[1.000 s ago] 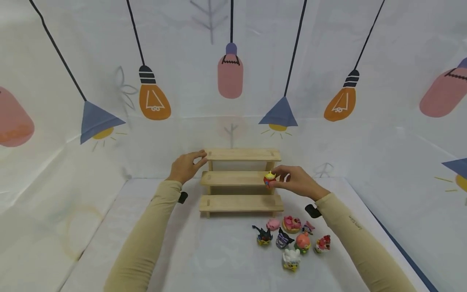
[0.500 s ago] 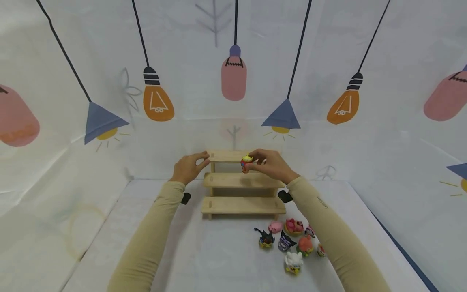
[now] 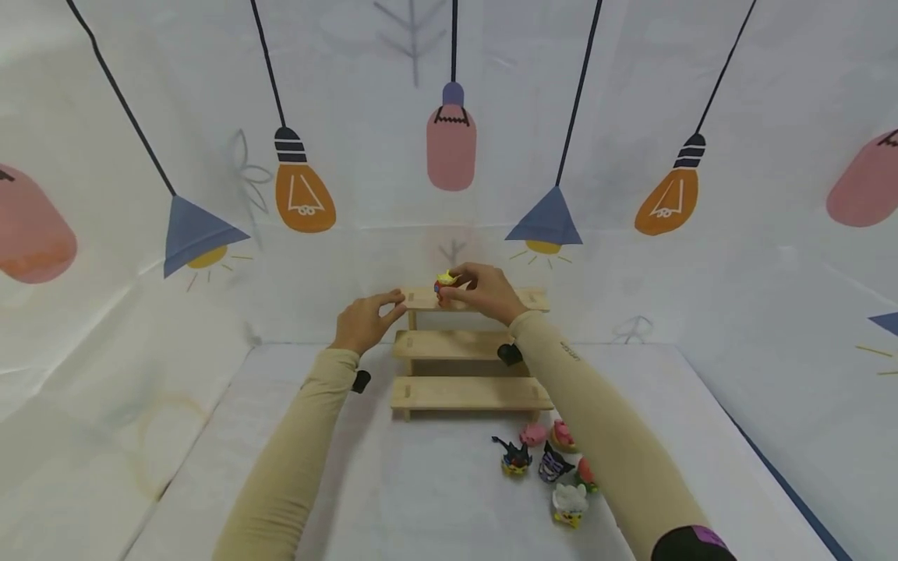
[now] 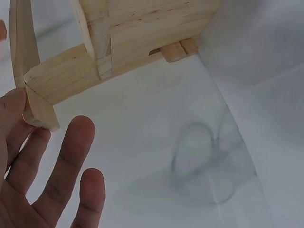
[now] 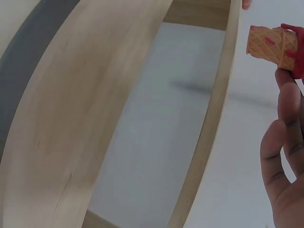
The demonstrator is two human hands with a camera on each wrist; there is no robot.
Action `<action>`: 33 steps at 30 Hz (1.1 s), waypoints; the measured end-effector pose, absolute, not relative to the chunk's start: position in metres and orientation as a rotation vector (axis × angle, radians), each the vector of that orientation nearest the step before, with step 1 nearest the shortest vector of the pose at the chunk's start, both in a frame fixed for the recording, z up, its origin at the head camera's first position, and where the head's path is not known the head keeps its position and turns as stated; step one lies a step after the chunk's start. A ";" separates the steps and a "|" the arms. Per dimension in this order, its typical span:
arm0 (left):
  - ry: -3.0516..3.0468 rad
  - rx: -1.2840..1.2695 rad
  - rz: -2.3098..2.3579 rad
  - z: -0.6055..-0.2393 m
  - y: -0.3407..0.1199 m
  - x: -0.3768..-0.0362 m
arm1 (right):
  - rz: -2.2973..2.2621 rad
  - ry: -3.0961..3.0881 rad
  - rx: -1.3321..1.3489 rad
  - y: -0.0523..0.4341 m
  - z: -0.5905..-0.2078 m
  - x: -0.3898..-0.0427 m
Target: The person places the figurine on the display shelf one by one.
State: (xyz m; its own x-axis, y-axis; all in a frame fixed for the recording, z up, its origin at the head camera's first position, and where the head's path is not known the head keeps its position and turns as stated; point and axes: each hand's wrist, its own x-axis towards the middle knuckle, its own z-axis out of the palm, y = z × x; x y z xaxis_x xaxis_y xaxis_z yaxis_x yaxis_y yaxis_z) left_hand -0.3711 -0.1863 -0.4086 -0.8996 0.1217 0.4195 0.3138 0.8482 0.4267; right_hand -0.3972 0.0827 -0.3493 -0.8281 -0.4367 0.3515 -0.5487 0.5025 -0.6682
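Head view: right hand [image 3: 486, 292] pinches a small toy [image 3: 445, 284] at the wooden rack's [image 3: 468, 393] bare top step; left hand [image 3: 366, 319], fingers relaxed, steadies it. Six toys [image 3: 546, 466] wait on the desk [image 3: 421, 499], so shelving looks barely begun.

I see my left hand [image 4: 42, 175], fingers straight, touching the wooden stepped shelf's [image 4: 128, 33] corner above the white counter [image 4: 156, 142].

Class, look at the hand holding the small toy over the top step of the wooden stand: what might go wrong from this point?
1. The right hand pinches the small red and yellow toy figure at the top step of the three-step wooden stand; released near the edge, it may tumble down.
2. The left hand only touches the stand's left end with its fingers, so a push could shift the stand.
3. The right sleeve hangs over the small toy figures on the table and may sweep them.
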 end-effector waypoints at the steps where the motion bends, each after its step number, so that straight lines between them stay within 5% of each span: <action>1: -2.645 -0.325 -0.707 -0.408 -0.186 -0.371 | 1.235 -2.600 0.848 0.080 -0.348 -0.398; 33: -2.689 -0.320 -0.726 -0.403 -0.184 -0.366 | 1.227 -2.713 0.784 0.051 -0.351 -0.397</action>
